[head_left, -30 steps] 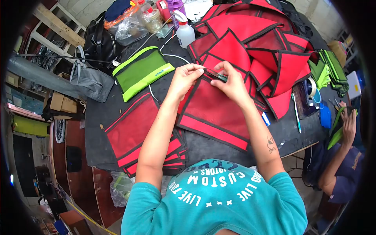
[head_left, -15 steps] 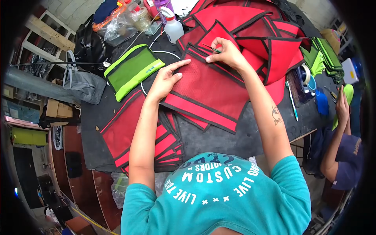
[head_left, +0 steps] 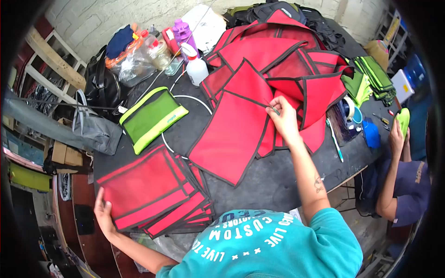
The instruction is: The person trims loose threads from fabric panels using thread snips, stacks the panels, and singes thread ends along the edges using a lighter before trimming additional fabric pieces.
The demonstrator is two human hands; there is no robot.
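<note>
My left hand (head_left: 105, 214) is at the left edge of a red mesh panel (head_left: 143, 185) with dark trim, which lies on top of a fanned stack of similar panels (head_left: 178, 215). Its fingers are stretched and the thumb stands apart, near the panel's edge. My right hand (head_left: 285, 121) is closed around small pointed thread snips (head_left: 276, 110), mostly hidden by the fingers. Beneath that hand lies a plain red trimmed piece (head_left: 229, 139), at the front of a loose heap of red pieces (head_left: 264, 55).
A green pouch (head_left: 153, 118) and a white spray bottle (head_left: 196, 69) stand left of the heap. At right lie a toothbrush (head_left: 334, 139), tape rolls (head_left: 356, 113) and green pieces (head_left: 375, 78). A co-worker's hands (head_left: 397, 136) hold a lime-green item (head_left: 403, 121).
The red mesh panel has gone from the middle of the table onto the stack at left, with my left hand beside it. My right hand has moved down and right, still with the snips.
</note>
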